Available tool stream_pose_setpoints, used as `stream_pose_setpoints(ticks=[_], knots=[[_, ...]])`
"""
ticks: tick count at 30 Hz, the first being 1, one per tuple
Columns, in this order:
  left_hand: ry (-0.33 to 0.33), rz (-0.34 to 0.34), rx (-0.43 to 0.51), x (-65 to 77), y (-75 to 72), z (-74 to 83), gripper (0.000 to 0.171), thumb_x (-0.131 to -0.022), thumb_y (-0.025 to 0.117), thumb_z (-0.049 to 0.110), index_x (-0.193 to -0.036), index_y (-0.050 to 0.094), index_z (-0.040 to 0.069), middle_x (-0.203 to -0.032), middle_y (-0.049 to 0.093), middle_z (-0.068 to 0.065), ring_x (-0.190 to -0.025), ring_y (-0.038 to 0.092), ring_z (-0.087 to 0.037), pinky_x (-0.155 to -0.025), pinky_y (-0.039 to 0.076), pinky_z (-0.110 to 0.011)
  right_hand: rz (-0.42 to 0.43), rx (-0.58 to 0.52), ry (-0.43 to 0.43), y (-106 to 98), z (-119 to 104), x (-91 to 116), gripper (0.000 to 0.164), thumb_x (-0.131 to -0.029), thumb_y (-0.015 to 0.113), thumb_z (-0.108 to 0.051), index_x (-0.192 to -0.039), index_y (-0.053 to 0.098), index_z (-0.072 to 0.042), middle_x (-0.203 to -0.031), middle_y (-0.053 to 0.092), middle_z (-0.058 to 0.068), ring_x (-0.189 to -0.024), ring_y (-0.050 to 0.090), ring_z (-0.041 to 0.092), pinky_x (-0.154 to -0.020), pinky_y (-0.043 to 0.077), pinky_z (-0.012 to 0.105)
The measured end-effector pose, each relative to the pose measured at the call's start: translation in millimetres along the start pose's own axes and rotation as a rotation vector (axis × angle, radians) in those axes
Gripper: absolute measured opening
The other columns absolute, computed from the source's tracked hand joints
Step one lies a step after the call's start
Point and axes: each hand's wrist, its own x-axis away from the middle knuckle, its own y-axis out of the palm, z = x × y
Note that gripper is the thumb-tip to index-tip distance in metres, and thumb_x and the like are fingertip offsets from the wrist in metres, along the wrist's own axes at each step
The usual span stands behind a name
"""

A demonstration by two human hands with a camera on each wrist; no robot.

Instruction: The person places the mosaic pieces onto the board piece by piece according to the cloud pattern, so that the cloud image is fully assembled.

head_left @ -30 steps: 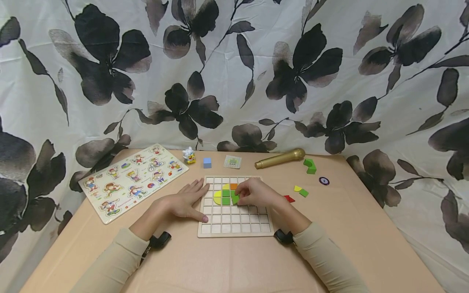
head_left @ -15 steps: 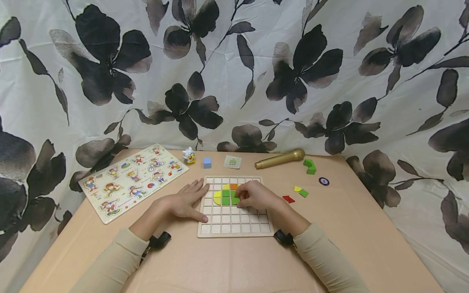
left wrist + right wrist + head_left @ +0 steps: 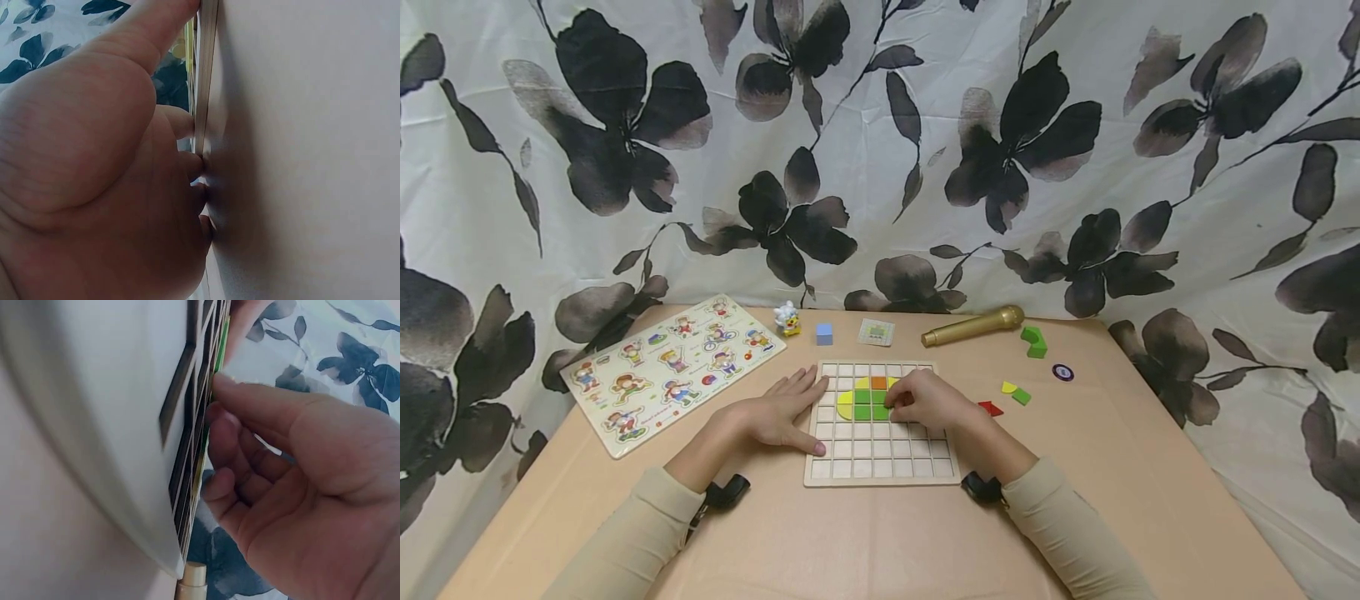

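Pale wooden gridded board [image 3: 880, 471], probably light and stiff, lies flat; the spread left hand [image 3: 775, 414], gripping nothing, rests on its left edge. Farther in, the right hand [image 3: 928, 400], fingers curled, meets a flat green square tile [image 3: 881, 412] on the grid (any pinch is hidden): likely smooth, best held by opposite edges.

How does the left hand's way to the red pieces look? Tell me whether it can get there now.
Probably not directly: the left hand rests on the left edge of the board, while the red pieces lie past the right hand, which sits across the straight way to them.
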Motion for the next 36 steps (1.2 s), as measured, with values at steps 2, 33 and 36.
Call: stream_pose_setpoints(ticks=[2, 33, 36], knots=[[-0.003, -0.002, 0.009, -0.6, -0.2, -0.3, 0.129, -0.08, 0.076, 0.072, -0.167, 0.011, 0.004, -0.173, -0.008, -0.027, -0.16, -0.01, -0.047, -0.127, -0.004, -0.067, -0.002, 0.013, 0.001, 0.3, -1.0, 0.6, 0.011, -0.089, 0.082, -0.008, -0.1, 0.08, -0.009, -0.077, 0.066, -0.006, -0.074, 0.056, 0.011, -0.067, 0.047, 0.023], [-0.037, -0.021, -0.025, 3.1, -5.0, 9.7, 0.126, -0.083, 0.075, 0.07, -0.167, 0.009, 0.004, -0.173, -0.008, -0.026, -0.16, -0.009, -0.045, -0.129, -0.002, -0.064, 0.016, 0.064, 0.276, -129.8, 101.1, 103.3, 0.036, -0.087, 0.08, -0.003, -0.121, 0.072, 0.001, -0.122, 0.072, 0.019, -0.109, 0.067, 0.036, -0.096, 0.058, 0.049], [-0.055, -0.027, -0.042, 2.4, -4.6, 9.3, 0.125, -0.083, 0.075, 0.069, -0.167, 0.008, 0.005, -0.174, -0.008, -0.023, -0.161, -0.009, -0.044, -0.13, -0.001, -0.062, 0.007, 0.043, 0.291, -129.3, 113.7, 106.8, 0.033, -0.085, 0.083, -0.004, -0.116, 0.073, 0.0, -0.113, 0.073, 0.015, -0.103, 0.066, 0.03, -0.092, 0.056, 0.042]])
